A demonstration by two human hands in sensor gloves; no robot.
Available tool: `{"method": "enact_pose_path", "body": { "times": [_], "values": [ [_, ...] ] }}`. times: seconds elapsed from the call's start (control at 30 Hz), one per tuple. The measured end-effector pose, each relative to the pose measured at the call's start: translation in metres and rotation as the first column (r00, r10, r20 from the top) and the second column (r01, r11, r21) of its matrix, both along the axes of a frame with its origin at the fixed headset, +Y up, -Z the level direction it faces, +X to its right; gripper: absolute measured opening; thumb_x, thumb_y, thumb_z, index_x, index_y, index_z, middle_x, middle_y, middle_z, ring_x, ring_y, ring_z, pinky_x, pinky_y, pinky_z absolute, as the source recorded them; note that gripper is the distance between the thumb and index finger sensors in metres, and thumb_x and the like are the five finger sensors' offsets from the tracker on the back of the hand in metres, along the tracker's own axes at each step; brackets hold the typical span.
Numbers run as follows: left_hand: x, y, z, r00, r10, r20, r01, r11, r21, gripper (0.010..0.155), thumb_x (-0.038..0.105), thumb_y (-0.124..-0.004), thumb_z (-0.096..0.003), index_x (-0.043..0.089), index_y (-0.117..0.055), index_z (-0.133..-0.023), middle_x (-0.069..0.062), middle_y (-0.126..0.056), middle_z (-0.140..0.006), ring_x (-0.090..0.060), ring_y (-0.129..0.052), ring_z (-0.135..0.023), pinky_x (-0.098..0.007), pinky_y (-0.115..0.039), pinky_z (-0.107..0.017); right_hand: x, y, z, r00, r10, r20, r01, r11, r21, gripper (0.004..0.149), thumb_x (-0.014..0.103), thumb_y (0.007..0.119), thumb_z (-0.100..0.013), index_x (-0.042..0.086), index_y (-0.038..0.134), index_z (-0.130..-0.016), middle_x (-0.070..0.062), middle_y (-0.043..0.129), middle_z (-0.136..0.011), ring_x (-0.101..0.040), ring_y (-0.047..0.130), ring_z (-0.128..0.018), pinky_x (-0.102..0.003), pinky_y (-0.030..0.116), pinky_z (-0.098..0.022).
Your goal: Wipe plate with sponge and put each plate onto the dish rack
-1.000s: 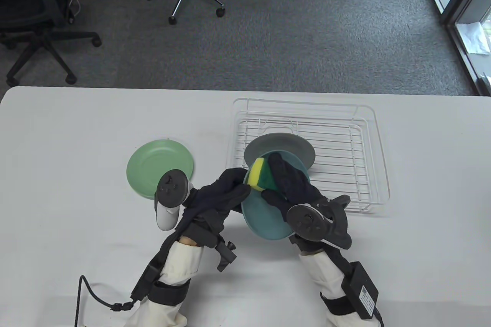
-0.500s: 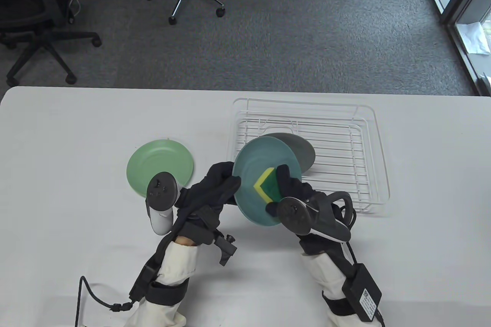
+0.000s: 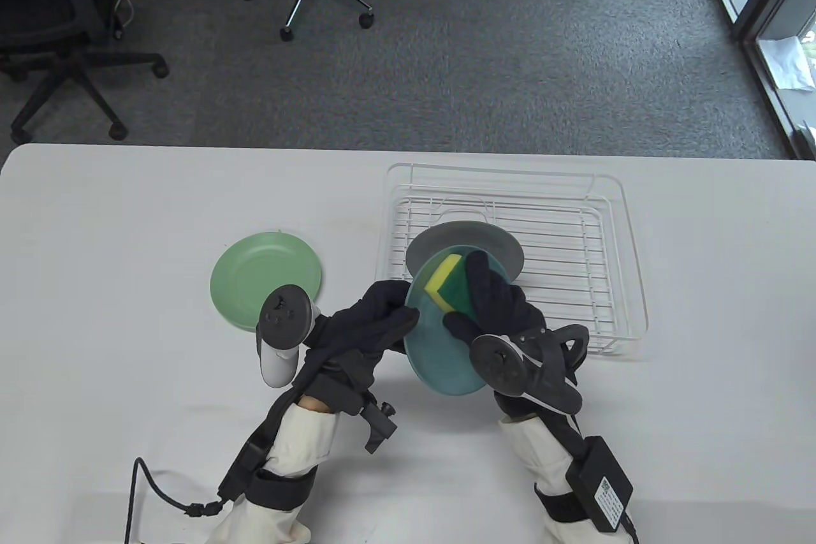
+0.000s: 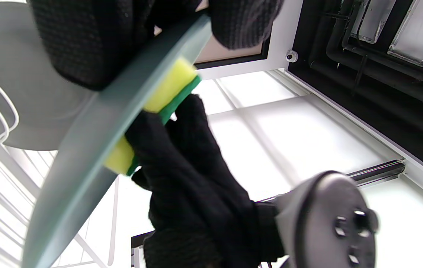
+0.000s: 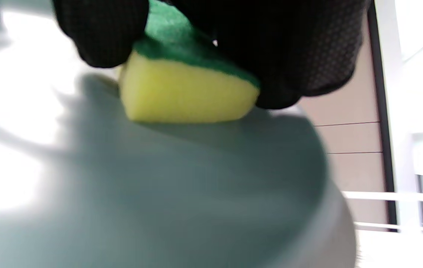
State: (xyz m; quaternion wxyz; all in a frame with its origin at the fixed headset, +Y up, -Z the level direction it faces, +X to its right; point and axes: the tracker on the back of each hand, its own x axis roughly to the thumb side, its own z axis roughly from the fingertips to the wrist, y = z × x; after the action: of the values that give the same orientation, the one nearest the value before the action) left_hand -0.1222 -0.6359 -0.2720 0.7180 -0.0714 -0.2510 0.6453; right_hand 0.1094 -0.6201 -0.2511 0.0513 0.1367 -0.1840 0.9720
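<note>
Teal plate (image 3: 440,346) (tilted) overlaps, apparently, dish rack (image 3: 612,289) edge.

A white table (image 3: 127,250) carries a light-green plate (image 3: 255,270) and a wire dish rack (image 3: 574,238).

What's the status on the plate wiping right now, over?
Left hand grips teal plate by its rim, tilted above the table. Right hand presses sponge to its face. Grey plate in dish rack; green plate waiting. Nothing in the way.
</note>
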Motion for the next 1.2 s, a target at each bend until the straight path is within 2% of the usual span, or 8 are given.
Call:
{"method": "enact_pose_path", "body": {
  "times": [0.17,0.27,0.5,0.7,0.8,0.9,1.03,1.2],
  "values": [
    [-0.01,0.003,-0.001,0.998,0.016,-0.067,-0.016,1.0,0.011,0.058,0.026,-0.073,-0.0588,-0.01,-0.059,-0.102,-0.041,-0.076,-0.094,-0.052,-0.093,-0.071,-0.044,-0.091,-0.047,0.001,-0.004,-0.005,0.999,0.047,0.01,-0.046,0.996,-0.083,0.081,0.043,0.074,-0.055,-0.003,0.044,-0.115,-0.031,0.078,-0.097,-0.046,0.087,-0.073,-0.053,0.079,-0.054],
    [-0.016,0.002,0.0,0.992,0.035,-0.125,-0.036,0.999,-0.006,0.059,0.026,-0.072,-0.0588,-0.011,-0.058,-0.102,-0.041,-0.076,-0.093,-0.053,-0.092,-0.071,-0.044,-0.091,-0.047,-0.005,-0.003,-0.004,0.997,0.057,-0.048,-0.064,0.984,-0.166,0.082,0.044,0.073,-0.055,-0.005,0.045,-0.115,-0.031,0.08,-0.094,-0.045,0.088,-0.071,-0.052,0.08,-0.052],
    [-0.019,-0.001,0.0,0.981,0.066,-0.184,-0.071,0.997,-0.018,0.06,0.027,-0.073,-0.0584,-0.011,-0.058,-0.102,-0.041,-0.075,-0.094,-0.052,-0.092,-0.071,-0.044,-0.09,-0.047,-0.014,0.005,0.005,0.945,-0.175,-0.277,0.101,0.96,-0.26,0.083,0.045,0.074,-0.054,-0.006,0.048,-0.113,-0.031,0.082,-0.091,-0.044,0.09,-0.067,-0.05,0.082,-0.05],
    [-0.02,-0.008,-0.004,0.977,0.137,-0.165,-0.151,0.986,-0.076,0.061,0.028,-0.072,-0.0587,-0.011,-0.056,-0.102,-0.04,-0.074,-0.094,-0.052,-0.092,-0.072,-0.043,-0.09,-0.048,-0.007,0.006,0.004,0.851,-0.403,-0.335,0.326,0.908,-0.265,0.082,0.047,0.073,-0.054,-0.004,0.048,-0.114,-0.029,0.083,-0.091,-0.042,0.09,-0.068,-0.048,0.082,-0.051],
    [-0.023,-0.012,-0.006,0.96,0.208,-0.186,-0.233,0.965,-0.122,0.064,0.027,-0.071,-0.0592,-0.014,-0.051,-0.104,-0.041,-0.073,-0.095,-0.051,-0.091,-0.073,-0.043,-0.09,-0.049,0.005,0.009,0.006,0.784,-0.536,-0.313,0.488,0.844,-0.225,0.082,0.047,0.073,-0.055,-0.004,0.047,-0.114,-0.029,0.082,-0.091,-0.041,0.09,-0.068,-0.048,0.082,-0.051],
    [-0.028,-0.014,-0.008,0.947,0.238,-0.214,-0.271,0.953,-0.139,0.068,0.022,-0.069,-0.0591,-0.018,-0.042,-0.107,-0.043,-0.069,-0.096,-0.053,-0.089,-0.075,-0.044,-0.09,-0.051,0.017,0.016,0.011,0.749,-0.595,-0.292,0.586,0.8,-0.129,0.082,0.048,0.071,-0.056,-0.004,0.045,-0.114,-0.028,0.081,-0.093,-0.041,0.089,-0.07,-0.047,0.082,-0.052],
    [-0.036,-0.016,-0.01,0.928,0.264,-0.263,-0.308,0.941,-0.141,0.068,0.016,-0.068,-0.0582,-0.022,-0.037,-0.106,-0.043,-0.066,-0.097,-0.053,-0.089,-0.077,-0.043,-0.09,-0.053,0.031,0.023,0.02,0.773,-0.578,-0.262,0.617,0.781,0.094,0.082,0.049,0.07,-0.057,-0.002,0.042,-0.115,-0.026,0.078,-0.096,-0.039,0.088,-0.073,-0.046,0.081,-0.054],
    [-0.041,-0.018,-0.011,0.896,0.341,-0.284,-0.395,0.905,-0.16,0.065,0.012,-0.065,-0.0578,-0.023,-0.036,-0.105,-0.04,-0.068,-0.097,-0.047,-0.092,-0.077,-0.039,-0.092,-0.054,0.036,0.021,0.021,0.799,-0.567,-0.201,0.599,0.779,0.184,0.082,0.049,0.069,-0.058,-0.002,0.039,-0.116,-0.027,0.076,-0.097,-0.039,0.086,-0.075,-0.046,0.08,-0.055]
  ]
}}
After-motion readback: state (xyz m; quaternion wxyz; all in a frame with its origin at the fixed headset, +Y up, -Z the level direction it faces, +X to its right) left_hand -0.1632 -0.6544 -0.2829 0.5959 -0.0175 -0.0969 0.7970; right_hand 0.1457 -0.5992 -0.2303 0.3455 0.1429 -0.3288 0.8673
